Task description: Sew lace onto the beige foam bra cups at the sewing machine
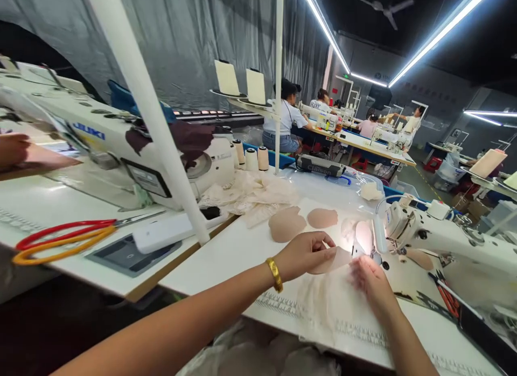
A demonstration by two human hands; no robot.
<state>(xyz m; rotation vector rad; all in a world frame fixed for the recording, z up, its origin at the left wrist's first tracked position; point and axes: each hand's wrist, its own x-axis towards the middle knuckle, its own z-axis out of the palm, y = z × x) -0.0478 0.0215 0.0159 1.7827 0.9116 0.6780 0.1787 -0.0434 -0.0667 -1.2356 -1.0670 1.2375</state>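
My left hand (309,254), a gold bracelet at its wrist, is closed with thumb and fingers on a beige fabric piece (329,263). My right hand (369,279) pinches the same piece at its right end, slightly blurred, just in front of the lit sewing machine (398,225). Below both hands, sheer pale fabric (323,300) spreads over the table and its printed ruler. Beyond the left hand lie a large rounded beige piece (286,225) and a smaller oval piece (322,218). Another beige piece (364,234) is beside the machine's lamp.
Lace fabric (250,195) is heaped by several thread cones (251,159). At left are a white pole (149,112), scissors with red and orange handles (67,238) and a second sewing machine (92,131). More scissors (446,295) lie at right. Co-workers (285,117) sit behind.
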